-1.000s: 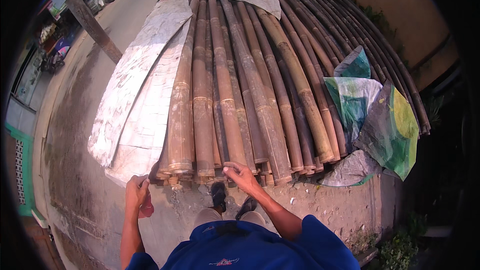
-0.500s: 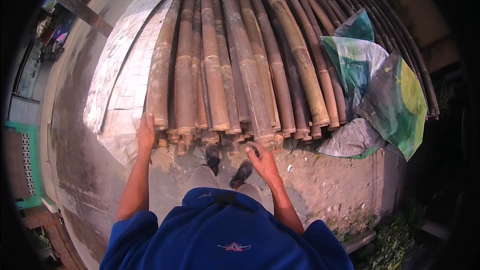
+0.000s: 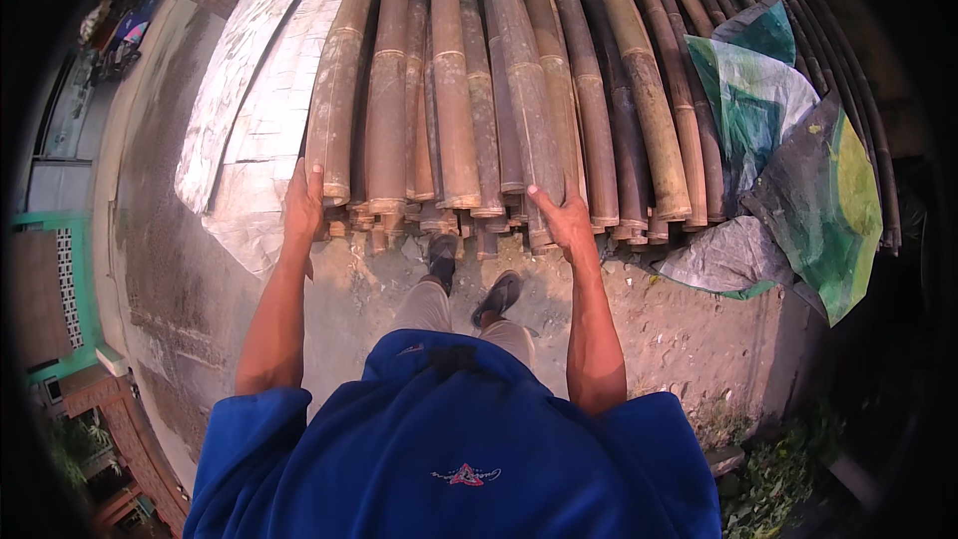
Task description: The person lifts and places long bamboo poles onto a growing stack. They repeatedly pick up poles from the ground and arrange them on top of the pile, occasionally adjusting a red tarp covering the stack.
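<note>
A big stack of brown bamboo poles [image 3: 459, 90] stretches away in front of me, its cut ends facing my legs. At the leftmost bamboo pole [image 3: 337, 130], my left hand [image 3: 303, 202] grips the side near the end, thumb on top; its other fingers are partly hidden. My right hand [image 3: 566, 220] is closed on the end of another bamboo pole [image 3: 527, 130] near the middle, thumb on its upper face and fingers along the right side. The undersides of both grips are out of sight.
A whitish woven sheet [image 3: 254, 110] covers the stack's left side. A crumpled green, grey and yellow tarp [image 3: 813, 190] lies over poles on the right. My sandalled feet stand on dusty concrete [image 3: 639, 339] close to the pole ends. Plants [image 3: 778, 489] grow at lower right.
My right hand has moved forward from below the pole ends and taken hold of a bamboo pole. My left hand stays at the leftmost pole. The view has shifted slightly.
</note>
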### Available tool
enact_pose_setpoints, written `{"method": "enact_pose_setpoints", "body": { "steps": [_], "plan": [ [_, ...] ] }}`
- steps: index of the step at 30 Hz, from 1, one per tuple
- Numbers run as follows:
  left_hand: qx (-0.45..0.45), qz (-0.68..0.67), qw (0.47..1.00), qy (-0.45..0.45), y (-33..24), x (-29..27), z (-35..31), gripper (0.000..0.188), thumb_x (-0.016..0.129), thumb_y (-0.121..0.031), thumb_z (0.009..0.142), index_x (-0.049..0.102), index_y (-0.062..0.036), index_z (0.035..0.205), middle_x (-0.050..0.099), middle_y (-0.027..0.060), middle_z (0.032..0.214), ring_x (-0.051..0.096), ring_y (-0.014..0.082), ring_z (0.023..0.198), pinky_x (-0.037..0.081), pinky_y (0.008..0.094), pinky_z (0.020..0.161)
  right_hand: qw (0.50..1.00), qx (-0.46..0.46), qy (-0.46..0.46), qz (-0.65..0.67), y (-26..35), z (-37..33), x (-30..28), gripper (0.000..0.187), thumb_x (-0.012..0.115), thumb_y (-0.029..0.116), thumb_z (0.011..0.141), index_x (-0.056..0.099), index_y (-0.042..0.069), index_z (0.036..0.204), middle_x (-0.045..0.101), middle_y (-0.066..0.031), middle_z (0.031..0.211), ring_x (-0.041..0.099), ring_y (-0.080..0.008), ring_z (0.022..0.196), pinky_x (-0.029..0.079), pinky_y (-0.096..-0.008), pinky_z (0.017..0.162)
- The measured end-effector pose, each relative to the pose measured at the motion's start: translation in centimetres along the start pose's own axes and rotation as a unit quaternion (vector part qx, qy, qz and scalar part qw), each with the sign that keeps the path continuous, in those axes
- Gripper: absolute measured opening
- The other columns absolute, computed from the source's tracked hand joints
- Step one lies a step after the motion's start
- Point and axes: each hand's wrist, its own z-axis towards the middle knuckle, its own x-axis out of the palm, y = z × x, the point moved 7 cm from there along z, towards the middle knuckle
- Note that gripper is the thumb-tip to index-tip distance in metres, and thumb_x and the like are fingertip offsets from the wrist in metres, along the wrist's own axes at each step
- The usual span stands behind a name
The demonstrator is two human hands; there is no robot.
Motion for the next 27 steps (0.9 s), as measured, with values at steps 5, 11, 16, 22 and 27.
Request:
{"method": "enact_pose_setpoints", "body": {
  "steps": [5, 11, 16, 22, 27],
  "plan": [
    [-0.007, -0.025, 0.999, 0.020, -0.5, -0.1, -0.1, 0.075, 0.041, -0.052, 0.106, 0.038, 0.0098, 0.149, 0.046, 0.0336, 0.147, 0.042, 0.0438, 0.140, 0.033, 0.0442, 0.116, 0.998, 0.039, 0.038, 0.025, -1.2, 0.7, -0.2, 0.094, 0.077, 0.055, 0.082, 0.046, -0.007, 0.146, 0.063, -0.0275, 0.131, 0.062, -0.0329, 0.121, 0.047, -0.0393, 0.103],
    [-0.044, -0.035, 0.994, 0.091, -0.1, -0.3, 0.3, 0.088, 0.034, -0.065, 0.102, 0.027, 0.0044, 0.156, 0.044, 0.0318, 0.150, 0.041, 0.0431, 0.142, 0.030, 0.0425, 0.118, 0.999, 0.024, 0.021, 0.034, -2.5, 1.6, 0.1, 0.091, 0.072, 0.060, 0.083, 0.053, -0.011, 0.138, 0.062, -0.0314, 0.130, 0.061, -0.0365, 0.122, 0.046, -0.0411, 0.103],
    [0.009, -0.084, 0.995, 0.052, -0.5, -0.6, 0.4, 0.074, 0.035, -0.055, 0.106, 0.031, 0.0010, 0.155, 0.045, 0.0308, 0.149, 0.042, 0.0408, 0.141, 0.032, 0.0417, 0.116, 0.995, -0.006, -0.041, 0.091, -3.9, -2.6, -0.8, 0.081, 0.061, 0.059, 0.094, 0.054, -0.008, 0.138, 0.066, -0.0277, 0.124, 0.066, -0.0342, 0.113, 0.051, -0.0409, 0.096],
    [-0.091, -0.224, 0.969, 0.060, 6.0, 2.2, -5.8, 0.069, 0.028, -0.051, 0.108, 0.039, 0.0019, 0.151, 0.045, 0.0262, 0.151, 0.042, 0.0373, 0.142, 0.032, 0.0416, 0.116, 0.962, 0.189, -0.043, 0.193, -15.5, -17.3, 0.9, 0.072, 0.060, 0.059, 0.096, 0.048, 0.005, 0.142, 0.065, -0.0216, 0.121, 0.070, -0.0320, 0.096, 0.058, -0.0427, 0.079],
    [-0.215, -0.234, 0.927, 0.198, 18.0, 8.3, -22.0, 0.073, 0.034, -0.058, 0.105, 0.048, 0.0012, 0.146, 0.061, 0.0221, 0.130, 0.060, 0.0321, 0.114, 0.047, 0.0407, 0.098, 0.901, 0.355, -0.142, 0.207, -28.5, -34.1, 2.5, 0.070, 0.064, 0.051, 0.094, 0.049, 0.001, 0.141, 0.065, -0.0236, 0.117, 0.070, -0.0328, 0.089, 0.058, -0.0462, 0.073]
  ]
}}
